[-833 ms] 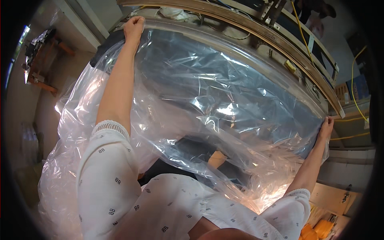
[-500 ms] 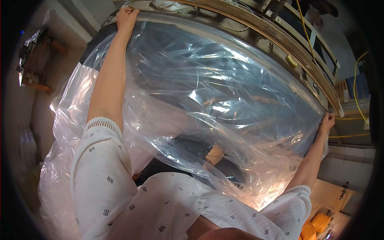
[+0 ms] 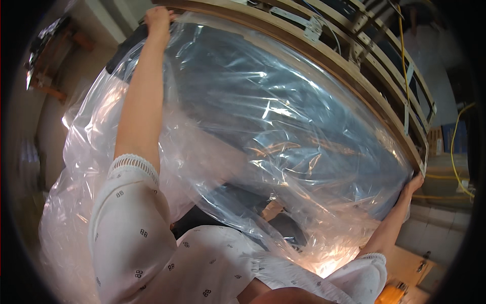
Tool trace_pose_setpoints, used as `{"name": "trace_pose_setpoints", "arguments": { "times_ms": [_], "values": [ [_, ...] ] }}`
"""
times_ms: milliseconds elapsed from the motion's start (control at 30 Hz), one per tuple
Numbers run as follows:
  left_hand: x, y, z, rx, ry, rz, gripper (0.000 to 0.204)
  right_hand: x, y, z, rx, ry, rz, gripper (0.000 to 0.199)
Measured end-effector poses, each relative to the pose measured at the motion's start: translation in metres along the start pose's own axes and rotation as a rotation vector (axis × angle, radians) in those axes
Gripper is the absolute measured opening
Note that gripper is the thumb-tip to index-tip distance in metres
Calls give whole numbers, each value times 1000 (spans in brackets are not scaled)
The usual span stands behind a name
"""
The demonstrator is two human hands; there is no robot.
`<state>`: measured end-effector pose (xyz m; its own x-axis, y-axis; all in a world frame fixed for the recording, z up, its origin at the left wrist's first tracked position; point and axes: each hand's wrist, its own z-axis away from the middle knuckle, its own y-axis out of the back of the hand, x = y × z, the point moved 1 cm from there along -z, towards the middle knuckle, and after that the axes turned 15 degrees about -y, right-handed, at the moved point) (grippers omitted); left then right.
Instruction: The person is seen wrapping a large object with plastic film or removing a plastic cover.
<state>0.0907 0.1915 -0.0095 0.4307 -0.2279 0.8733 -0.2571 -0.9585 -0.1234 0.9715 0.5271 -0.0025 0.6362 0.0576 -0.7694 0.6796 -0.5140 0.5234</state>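
Both arms stretch wide. The left hand (image 3: 158,20) at eleven o'clock and right hand (image 3: 415,183) at four o'clock grip a clear plastic sheet (image 3: 263,131), fingers curled on its edges, holding it spread against a wooden slatted frame (image 3: 354,71).

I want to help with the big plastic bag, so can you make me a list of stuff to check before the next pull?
1. Left hand on the far top corner of the clear plastic sheet: ok, it rests at the edge.
2. Right hand on the other corner: ok, it is at the sheet's right edge.
3. Fingers fully closed on the plastic: cannot tell, the grip is too small to see.
4. Sheet covers the dark panel under it: ok, the panel shows through.
5. Sheet smooth: not ok, it is wrinkled and bunched near the body.
6. Sheet free of the wooden frame: cannot tell.
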Motion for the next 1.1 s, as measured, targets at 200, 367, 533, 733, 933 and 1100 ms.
{"name": "trace_pose_setpoints", "arguments": {
  "times_ms": [200, 367, 533, 733, 933, 1100],
  "values": [
    [-24, 0, -29, -421, -491, -973, 43, 3, -6, 11, 177, 196, 285, 40],
    [-31, 62, -50, -641, -111, -368, 42, -77, -2, 72, 435, 456, 717, 23],
    [-23, 141, -115, -715, -426, -805, 48, -63, 50, 150, 142, 511, 599, 35],
    [-4, 221, -133, -585, -365, -1726, 38, -77, 74, 233, -247, 497, 608, 51],
    [112, 11, 56, -1231, -589, -637, 35, -63, 80, 208, -99, 404, 529, 48],
    [192, -75, 242, -1377, -866, -383, 24, -62, 89, 188, -342, 330, 519, 42]
  ]
}}
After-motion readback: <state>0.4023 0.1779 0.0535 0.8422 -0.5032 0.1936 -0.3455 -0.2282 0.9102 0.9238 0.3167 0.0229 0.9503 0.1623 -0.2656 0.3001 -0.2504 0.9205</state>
